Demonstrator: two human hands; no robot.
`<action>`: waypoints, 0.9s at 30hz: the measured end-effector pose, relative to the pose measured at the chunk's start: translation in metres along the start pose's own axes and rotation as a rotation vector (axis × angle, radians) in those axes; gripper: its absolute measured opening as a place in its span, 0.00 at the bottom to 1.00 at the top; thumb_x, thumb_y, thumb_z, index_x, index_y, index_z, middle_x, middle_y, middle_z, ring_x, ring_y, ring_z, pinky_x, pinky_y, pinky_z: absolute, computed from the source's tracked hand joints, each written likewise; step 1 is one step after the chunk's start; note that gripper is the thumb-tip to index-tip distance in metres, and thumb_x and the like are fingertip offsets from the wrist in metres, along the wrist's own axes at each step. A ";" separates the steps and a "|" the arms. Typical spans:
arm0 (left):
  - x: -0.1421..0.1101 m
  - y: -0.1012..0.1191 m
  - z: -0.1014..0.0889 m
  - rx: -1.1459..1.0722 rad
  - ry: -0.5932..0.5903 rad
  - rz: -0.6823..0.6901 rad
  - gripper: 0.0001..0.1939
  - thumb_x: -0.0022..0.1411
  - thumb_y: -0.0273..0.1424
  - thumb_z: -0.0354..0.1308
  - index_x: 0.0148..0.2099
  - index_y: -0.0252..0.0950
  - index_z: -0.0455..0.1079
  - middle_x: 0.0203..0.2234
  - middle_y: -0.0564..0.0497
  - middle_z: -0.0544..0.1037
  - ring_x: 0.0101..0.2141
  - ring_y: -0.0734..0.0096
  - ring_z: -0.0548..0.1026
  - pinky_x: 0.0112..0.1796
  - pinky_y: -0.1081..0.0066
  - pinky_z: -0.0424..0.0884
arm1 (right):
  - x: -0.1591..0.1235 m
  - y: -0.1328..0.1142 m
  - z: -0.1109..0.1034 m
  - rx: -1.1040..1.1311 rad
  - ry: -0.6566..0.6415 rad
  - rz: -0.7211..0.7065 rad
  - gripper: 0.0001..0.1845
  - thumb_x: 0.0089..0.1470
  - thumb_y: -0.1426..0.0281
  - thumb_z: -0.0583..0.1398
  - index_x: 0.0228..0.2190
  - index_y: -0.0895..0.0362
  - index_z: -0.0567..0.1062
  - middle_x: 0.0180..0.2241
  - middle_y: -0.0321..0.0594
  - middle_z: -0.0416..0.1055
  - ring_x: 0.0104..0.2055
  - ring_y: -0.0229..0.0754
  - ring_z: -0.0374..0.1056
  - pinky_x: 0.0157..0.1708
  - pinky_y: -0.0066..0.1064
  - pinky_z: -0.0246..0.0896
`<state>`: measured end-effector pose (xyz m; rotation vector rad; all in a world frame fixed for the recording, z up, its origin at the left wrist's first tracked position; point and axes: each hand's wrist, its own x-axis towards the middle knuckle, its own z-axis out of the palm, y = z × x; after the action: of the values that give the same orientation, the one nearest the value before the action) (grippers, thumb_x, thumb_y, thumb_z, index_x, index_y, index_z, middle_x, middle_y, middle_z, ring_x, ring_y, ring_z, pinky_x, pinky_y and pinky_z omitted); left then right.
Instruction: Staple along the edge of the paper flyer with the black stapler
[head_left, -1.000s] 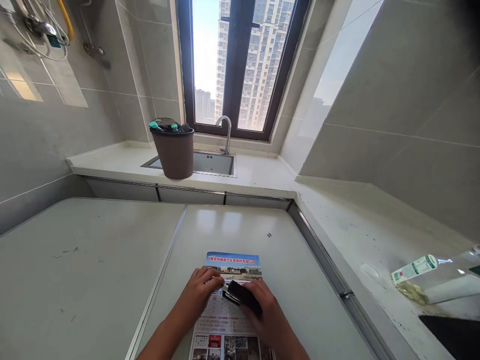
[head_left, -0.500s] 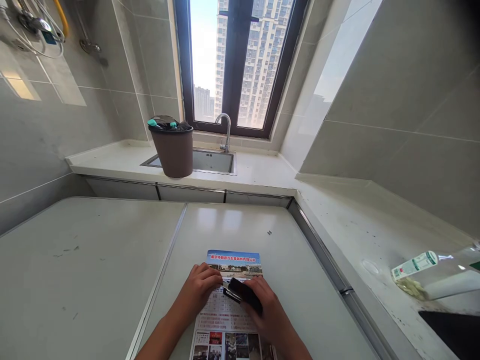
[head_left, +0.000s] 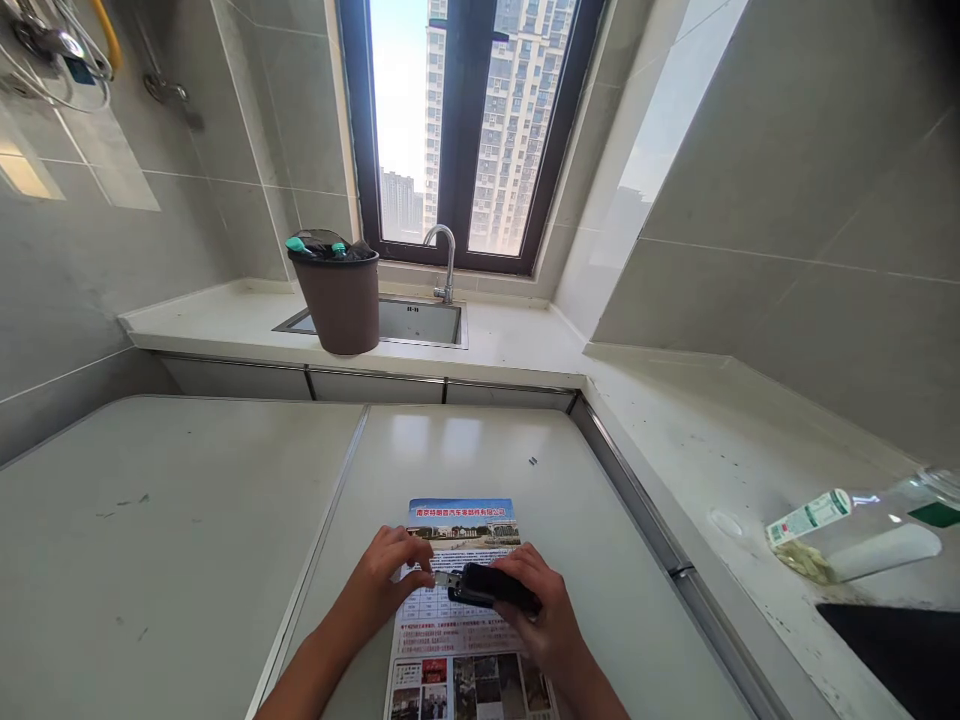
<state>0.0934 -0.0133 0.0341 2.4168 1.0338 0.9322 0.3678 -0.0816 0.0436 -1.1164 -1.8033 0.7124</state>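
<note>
A printed colour leaflet [head_left: 459, 520] lies flat on the white table [head_left: 187, 520] in front of me. My right hand [head_left: 544, 620] is closed around a black stapler [head_left: 491, 587], held just above the leaflet's middle. My left hand [head_left: 386, 580] is curled at the stapler's metal front end [head_left: 442, 578], its fingertips pinching there; what they hold is too small to make out. Both hands cover the middle of the leaflet.
A brown bin [head_left: 339, 300] with rubbish stands on the far counter by a steel sink [head_left: 420, 322] and tap [head_left: 444, 262] under a window. A clear bottle [head_left: 847, 535] lies on the right counter. A small dark speck [head_left: 533, 461] sits on the table.
The stapler has turned from slanted to nearly level, and both hands have shifted slightly towards me. The camera has tilted a little, so the scene sits further left.
</note>
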 end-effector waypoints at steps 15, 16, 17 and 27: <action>0.003 0.006 0.010 -0.100 0.027 -0.004 0.09 0.61 0.36 0.68 0.41 0.40 0.72 0.36 0.50 0.80 0.39 0.62 0.76 0.42 0.63 0.68 | 0.000 -0.006 0.011 0.037 0.003 -0.030 0.14 0.58 0.63 0.63 0.46 0.51 0.77 0.39 0.43 0.75 0.43 0.50 0.69 0.45 0.41 0.68; 0.004 0.002 0.009 -0.068 0.082 -0.088 0.10 0.62 0.37 0.66 0.44 0.41 0.73 0.38 0.49 0.81 0.40 0.60 0.76 0.43 0.62 0.69 | -0.001 -0.002 0.009 0.025 0.082 0.006 0.14 0.59 0.64 0.62 0.46 0.51 0.77 0.40 0.43 0.75 0.44 0.50 0.70 0.45 0.41 0.68; 0.005 -0.003 0.007 -0.027 0.142 -0.183 0.11 0.65 0.37 0.63 0.48 0.41 0.74 0.41 0.48 0.81 0.43 0.59 0.76 0.45 0.60 0.70 | -0.002 0.003 0.006 0.004 0.181 0.053 0.14 0.60 0.64 0.62 0.47 0.51 0.77 0.41 0.43 0.75 0.45 0.49 0.70 0.45 0.40 0.68; 0.002 -0.019 0.020 0.275 0.107 -0.355 0.13 0.65 0.35 0.60 0.51 0.39 0.75 0.52 0.43 0.76 0.52 0.51 0.72 0.49 0.51 0.67 | -0.014 0.053 -0.035 -0.426 0.694 0.241 0.21 0.64 0.55 0.59 0.50 0.57 0.77 0.45 0.49 0.76 0.48 0.55 0.67 0.48 0.48 0.64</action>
<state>0.0989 0.0000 0.0103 2.2941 1.6605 0.8452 0.4232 -0.0704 0.0120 -1.6347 -1.2494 0.0264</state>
